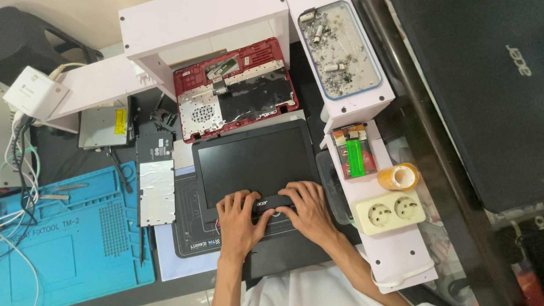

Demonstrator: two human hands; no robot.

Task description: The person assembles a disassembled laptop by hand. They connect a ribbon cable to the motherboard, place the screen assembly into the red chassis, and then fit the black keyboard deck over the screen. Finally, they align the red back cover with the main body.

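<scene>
A small black laptop (254, 163) lies open in front of me, its dark screen leaning away. My left hand (239, 222) and my right hand (308, 209) both press on the strip at the screen's lower edge, by the hinge, fingers curled onto it. The thumbs meet near the middle. Behind the screen lies a red laptop shell (235, 90) turned inside up, with bare metal and black film showing.
A blue repair mat (62, 242) with tweezers lies at left. Beside it are a silver-foil panel (156, 192) and a flat metal drive (103, 127). On the white shelf at right sit a double socket (389, 212), a tape roll (398, 176), a green lighter (355, 158) and an ash-filled tray (339, 49). Another black laptop (495, 76) lies far right.
</scene>
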